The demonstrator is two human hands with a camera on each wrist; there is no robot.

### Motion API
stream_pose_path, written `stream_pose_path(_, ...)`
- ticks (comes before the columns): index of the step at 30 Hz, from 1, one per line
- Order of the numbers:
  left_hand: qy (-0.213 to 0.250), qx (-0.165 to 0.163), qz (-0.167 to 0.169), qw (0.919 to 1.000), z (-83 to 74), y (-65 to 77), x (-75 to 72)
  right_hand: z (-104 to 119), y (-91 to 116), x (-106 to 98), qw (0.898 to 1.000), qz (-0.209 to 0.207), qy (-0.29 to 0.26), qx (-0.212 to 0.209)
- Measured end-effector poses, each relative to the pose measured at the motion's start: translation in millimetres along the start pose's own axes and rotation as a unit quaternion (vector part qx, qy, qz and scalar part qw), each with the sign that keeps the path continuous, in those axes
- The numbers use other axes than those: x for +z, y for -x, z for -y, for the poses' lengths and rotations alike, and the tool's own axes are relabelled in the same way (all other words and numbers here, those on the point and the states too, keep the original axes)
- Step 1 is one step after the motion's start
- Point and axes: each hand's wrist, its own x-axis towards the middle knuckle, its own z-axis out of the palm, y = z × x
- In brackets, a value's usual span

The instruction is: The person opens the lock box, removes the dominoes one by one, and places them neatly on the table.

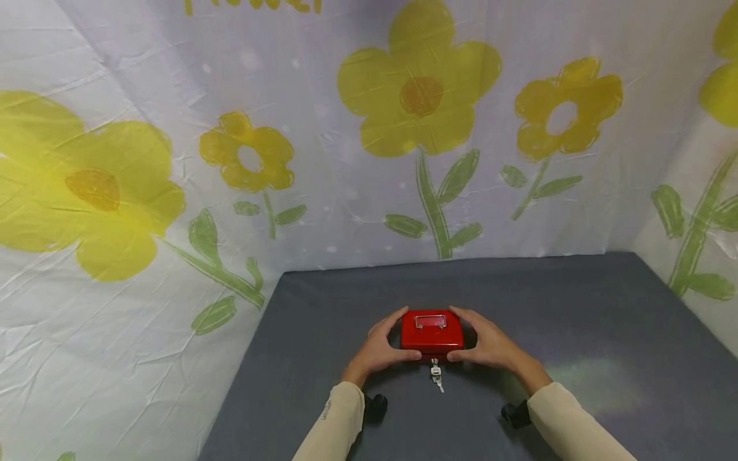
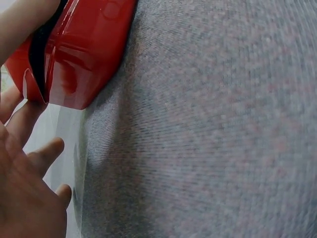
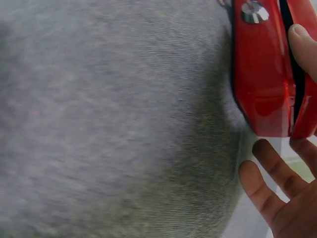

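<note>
A small red metal cash box (image 1: 432, 337) sits on the dark table, its wire handle (image 1: 431, 321) lying on the lid. Keys (image 1: 436, 374) hang from the lock at its front. My left hand (image 1: 377, 349) grips the box's left end, thumb at the front and fingers reaching to the far corner. On the other end, my right hand (image 1: 494, 344) holds it the same way. In both wrist views a dark gap runs between lid and base. The right wrist view shows the silver lock (image 3: 254, 13) and the right thumb (image 3: 303, 47) against the lid's edge.
The dark grey table (image 1: 323, 301) spreads around the box. White fabric with yellow flowers (image 1: 346, 243) hangs behind it and along the sides. A black wrist device (image 1: 515, 415) sits at the right cuff, another black one (image 1: 377, 408) at the left.
</note>
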Motion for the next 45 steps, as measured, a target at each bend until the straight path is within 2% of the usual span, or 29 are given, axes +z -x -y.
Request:
stream_pose_path(7,-0.014,0.001,0.001,0.9999,-4.5,-0.2,-3.5,-4,4,4,0.998,-0.034,0.028,-0.044)
stream_pose_path(19,-0.032,-0.028,0.014,0.9990,-6.1,-2.0,-7.4,1,4,-4,0.993,-0.035,0.104,-0.036)
stream_pose_path(25,-0.064,-0.011,0.018,0.9977,-4.3,-2.6,-6.9,1,4,-4,0.992,-0.039,0.115,-0.042)
stream_pose_path(34,-0.096,0.064,0.004,0.9933,-4.4,1.1,-10.4,1,4,-3,0.992,-0.044,0.111,-0.044)
stream_pose_path(38,-0.097,0.069,-0.011,0.9928,-6.2,1.9,-11.2,2,3,-4,0.993,-0.049,0.104,-0.039)
stream_pose_path(45,-0.067,0.046,-0.019,0.9965,-9.0,0.2,-12.1,5,3,-4,0.995,-0.061,0.073,-0.027)
